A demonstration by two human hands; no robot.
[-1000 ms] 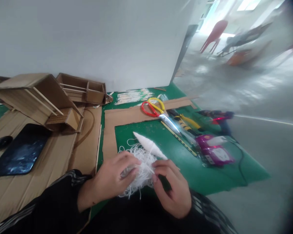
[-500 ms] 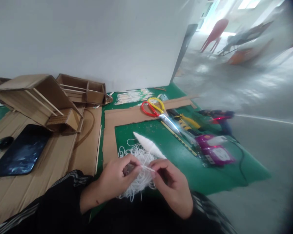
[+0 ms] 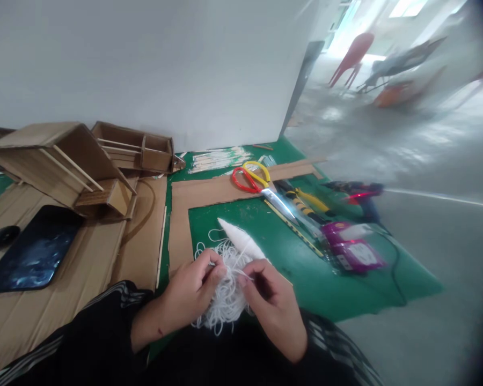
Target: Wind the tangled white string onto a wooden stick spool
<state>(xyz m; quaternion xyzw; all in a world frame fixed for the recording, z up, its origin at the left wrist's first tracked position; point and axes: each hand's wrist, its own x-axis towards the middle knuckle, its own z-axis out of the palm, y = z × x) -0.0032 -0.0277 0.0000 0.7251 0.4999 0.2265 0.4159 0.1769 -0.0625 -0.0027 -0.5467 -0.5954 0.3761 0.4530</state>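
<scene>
A loose tangle of white string [image 3: 225, 300] lies at the near edge of the green table, between my two hands. My left hand [image 3: 197, 292] is closed, thumb and forefinger pinching a strand at the tangle's left. Across from it, my right hand [image 3: 276, 305] pinches the string too, with a short length showing at its fingertips. Just behind the tangle rests a pointed white cone of wound string [image 3: 241, 238], its tip toward the far left. The right hand partly covers the cone's near end.
Red-and-yellow-handled scissors [image 3: 261, 185] lie on an L-shaped cardboard strip [image 3: 209, 193]. Pliers [image 3: 314, 201], a purple packet [image 3: 352, 249] and a blurred power tool [image 3: 362, 195] are at right. Cardboard boxes [image 3: 64, 155] and a dark tablet [image 3: 36, 246] sit left. A white wall [image 3: 145, 64] stands behind.
My right hand has moved slightly left and my left hand a little left too. The strand between them is less clearly visible. Both pinches stay closed.
</scene>
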